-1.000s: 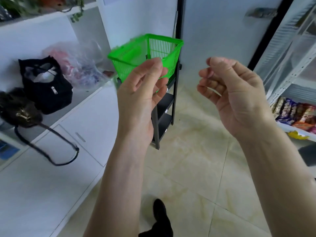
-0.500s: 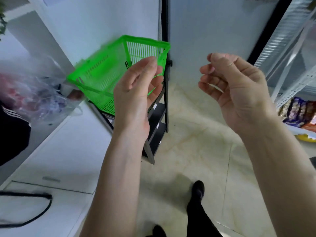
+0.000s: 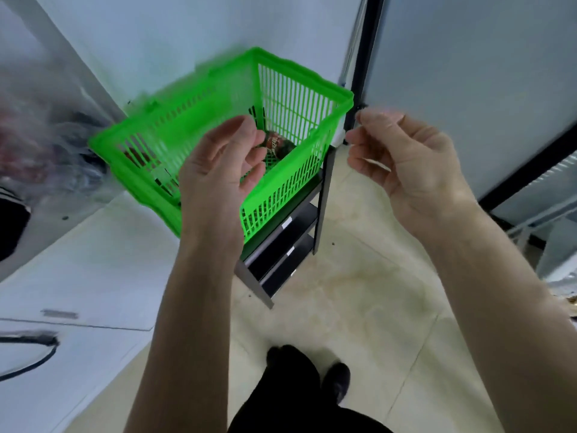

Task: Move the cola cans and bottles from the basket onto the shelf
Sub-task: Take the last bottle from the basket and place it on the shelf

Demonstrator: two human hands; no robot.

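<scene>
At the far left we see a blurred clear bag [image 3: 46,145] and part of a black bag [image 3: 12,226], both on a white worktop [image 3: 103,270]. A black strap [image 3: 28,354] lies at the worktop's near left edge.

Next to the right, the green basket [image 3: 299,98] sits on top of a dark shelf [image 3: 281,257], which stands at the worktop's right end. We see one cola bottle [image 3: 278,145] lying inside the basket near its right wall. A reddish item [image 3: 137,156] shows through the slats of the left wall; we cannot tell what it is.

Our left hand [image 3: 215,173] is raised in front of the basket, over its near wall. Its fingers are loosely curled and part open, and it holds nothing. It does not touch the bottle, which shows just past the fingertips.

Our right hand [image 3: 402,154] hovers beside the basket's right corner, apart from it. Its fingers are curled, thumb and forefinger close together, with nothing between them.

Below, a dark trouser leg [image 3: 287,389] and a black shoe [image 3: 335,381] stand on the beige tiled floor [image 3: 368,292]. At the far right edge we see part of a white rack [image 3: 537,220].
</scene>
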